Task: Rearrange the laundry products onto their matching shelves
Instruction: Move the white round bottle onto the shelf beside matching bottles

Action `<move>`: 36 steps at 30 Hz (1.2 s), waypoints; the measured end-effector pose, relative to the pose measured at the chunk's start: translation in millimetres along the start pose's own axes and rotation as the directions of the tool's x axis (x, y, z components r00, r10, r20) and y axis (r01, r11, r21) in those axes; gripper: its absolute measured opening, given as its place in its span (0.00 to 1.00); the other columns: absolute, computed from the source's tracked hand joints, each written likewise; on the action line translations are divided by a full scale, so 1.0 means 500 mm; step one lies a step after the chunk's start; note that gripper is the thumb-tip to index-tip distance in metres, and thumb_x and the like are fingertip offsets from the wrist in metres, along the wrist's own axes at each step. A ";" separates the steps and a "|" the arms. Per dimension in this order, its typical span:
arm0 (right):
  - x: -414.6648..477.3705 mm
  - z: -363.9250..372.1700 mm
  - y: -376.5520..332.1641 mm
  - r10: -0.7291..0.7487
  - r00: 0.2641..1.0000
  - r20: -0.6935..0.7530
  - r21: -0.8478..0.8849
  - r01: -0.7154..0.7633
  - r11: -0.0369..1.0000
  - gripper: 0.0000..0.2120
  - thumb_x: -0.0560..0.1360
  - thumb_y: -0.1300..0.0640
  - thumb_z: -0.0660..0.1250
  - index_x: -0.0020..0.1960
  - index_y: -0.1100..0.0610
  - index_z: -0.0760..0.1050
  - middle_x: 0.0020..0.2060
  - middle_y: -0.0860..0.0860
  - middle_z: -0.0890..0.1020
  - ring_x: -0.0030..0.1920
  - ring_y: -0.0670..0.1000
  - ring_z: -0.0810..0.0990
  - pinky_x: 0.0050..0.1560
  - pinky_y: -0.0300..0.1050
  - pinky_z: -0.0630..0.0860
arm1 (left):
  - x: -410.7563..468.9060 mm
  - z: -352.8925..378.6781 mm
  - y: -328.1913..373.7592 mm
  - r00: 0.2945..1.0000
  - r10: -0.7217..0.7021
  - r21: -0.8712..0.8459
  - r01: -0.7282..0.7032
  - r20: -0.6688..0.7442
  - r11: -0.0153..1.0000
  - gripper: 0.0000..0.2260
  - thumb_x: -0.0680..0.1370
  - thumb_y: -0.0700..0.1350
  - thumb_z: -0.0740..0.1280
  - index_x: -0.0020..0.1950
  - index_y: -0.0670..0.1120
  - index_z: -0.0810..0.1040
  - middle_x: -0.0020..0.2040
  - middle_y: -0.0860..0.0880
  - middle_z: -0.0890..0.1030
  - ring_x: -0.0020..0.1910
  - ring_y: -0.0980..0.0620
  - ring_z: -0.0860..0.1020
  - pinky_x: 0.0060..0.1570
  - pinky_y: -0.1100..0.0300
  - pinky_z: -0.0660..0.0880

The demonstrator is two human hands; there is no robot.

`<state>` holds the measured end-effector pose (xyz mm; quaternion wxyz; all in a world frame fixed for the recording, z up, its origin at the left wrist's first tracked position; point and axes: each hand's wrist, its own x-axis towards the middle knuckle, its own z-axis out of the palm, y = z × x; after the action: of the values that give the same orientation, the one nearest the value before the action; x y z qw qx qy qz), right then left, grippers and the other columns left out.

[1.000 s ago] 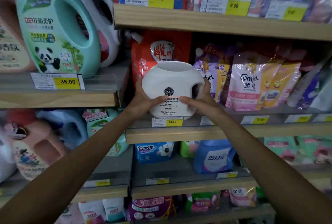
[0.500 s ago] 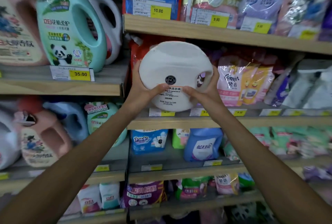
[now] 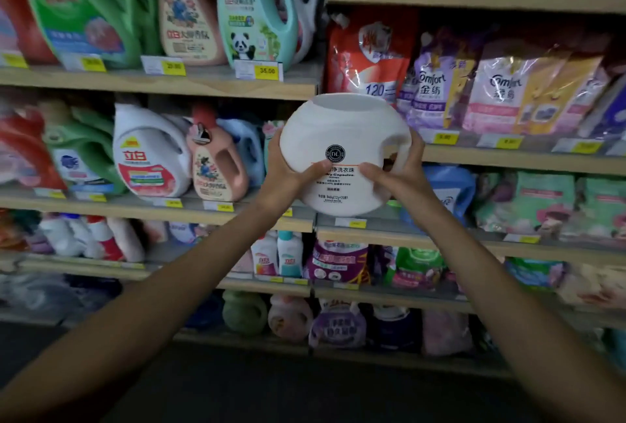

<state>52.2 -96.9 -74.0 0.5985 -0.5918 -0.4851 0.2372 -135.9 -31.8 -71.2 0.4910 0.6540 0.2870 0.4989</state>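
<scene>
**Capsule tub is off the pouch shelf now**

A second ago the white tub [image 3: 342,151] was sitting on the pouch shelf [image 3: 525,160], right in front of the red pouch [image 3: 369,60]. Now it's lifted clear and hanging in the air near the middle of the view, in front of the seam between the two shelf bays.

The left hand [image 3: 286,170] wraps it from 9 o'clock with the thumb across the label. The right hand [image 3: 403,175] grips it from 3 o'clock on the handle side, thumb on the front too. Both sets of fingers are curled round the tub, nothing let go.

The view has swung as well, so the jugs [image 3: 254,12] now fill 9 to 11 o'clock.

My read is that the pick-up is done and this is the carry. A hard tub doesn't seem to belong with the soft pouches, so it needs a new spot. Which shelf, I can't tell yet. It's round and smooth, so two hands makes sense.
</scene>
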 end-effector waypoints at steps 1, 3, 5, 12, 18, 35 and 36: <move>-0.012 0.024 0.001 0.009 1.000 0.016 -0.005 -0.009 1.000 0.49 0.67 0.53 0.77 0.76 0.49 0.48 0.74 0.52 0.60 0.72 0.55 0.64 0.70 0.60 0.68 | -0.020 -0.026 -0.001 1.000 -0.008 0.012 0.008 -0.011 1.000 0.31 0.68 0.42 0.76 0.63 0.51 0.61 0.56 0.57 0.73 0.52 0.69 0.76 0.51 0.64 0.77; -0.030 0.075 0.003 0.024 0.998 0.060 -0.002 -0.024 1.000 0.47 0.68 0.53 0.76 0.76 0.49 0.48 0.73 0.52 0.61 0.72 0.55 0.65 0.69 0.60 0.68 | -0.055 -0.080 -0.002 0.998 -0.059 0.027 0.060 -0.028 0.998 0.32 0.65 0.50 0.77 0.63 0.55 0.63 0.60 0.52 0.74 0.58 0.59 0.77 0.54 0.55 0.79; -0.044 0.133 0.001 0.033 0.993 0.117 0.011 -0.034 0.999 0.47 0.68 0.53 0.76 0.75 0.49 0.49 0.73 0.51 0.63 0.71 0.54 0.66 0.69 0.59 0.68 | -0.086 -0.140 -0.003 0.995 -0.093 0.017 0.094 -0.047 0.995 0.35 0.63 0.52 0.76 0.66 0.54 0.63 0.62 0.49 0.76 0.60 0.51 0.77 0.54 0.47 0.79; -0.052 0.398 -0.019 0.047 0.957 0.287 -0.005 -0.047 0.999 0.46 0.69 0.54 0.75 0.75 0.49 0.48 0.72 0.52 0.63 0.68 0.52 0.67 0.65 0.48 0.69 | -0.136 -0.386 -0.046 0.960 -0.162 -0.001 0.166 -0.229 0.986 0.41 0.61 0.55 0.76 0.70 0.49 0.62 0.64 0.46 0.76 0.61 0.49 0.77 0.54 0.45 0.79; -0.037 0.705 -0.053 0.000 0.920 0.393 0.013 -0.006 1.000 0.45 0.68 0.55 0.76 0.75 0.52 0.51 0.71 0.50 0.63 0.68 0.50 0.67 0.64 0.41 0.68 | -0.142 -0.671 -0.081 0.915 -0.159 0.016 0.177 -0.370 0.984 0.27 0.71 0.45 0.74 0.61 0.57 0.63 0.57 0.55 0.74 0.54 0.59 0.76 0.49 0.58 0.79; 0.026 1.374 -0.094 0.034 0.832 0.553 0.128 -0.125 0.984 0.47 0.67 0.56 0.77 0.75 0.51 0.50 0.71 0.52 0.64 0.70 0.51 0.67 0.71 0.50 0.66 | -0.078 -1.299 -0.145 0.837 -0.232 0.002 0.268 -0.496 0.963 0.39 0.64 0.51 0.74 0.71 0.55 0.59 0.65 0.48 0.73 0.62 0.48 0.75 0.56 0.45 0.78; 0.034 1.411 -0.090 0.034 0.823 0.566 0.125 -0.126 0.984 0.49 0.65 0.52 0.78 0.75 0.50 0.50 0.72 0.52 0.64 0.70 0.51 0.66 0.71 0.50 0.66 | -0.071 -1.330 -0.158 0.827 -0.239 -0.001 0.277 -0.508 0.961 0.39 0.64 0.51 0.74 0.70 0.55 0.59 0.65 0.48 0.73 0.62 0.48 0.75 0.56 0.44 0.78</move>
<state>-561.3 246.8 -147.1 0.4633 -0.4668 -0.5941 0.4631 -760.0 201.8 -144.2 0.4378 0.4737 0.5088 0.5702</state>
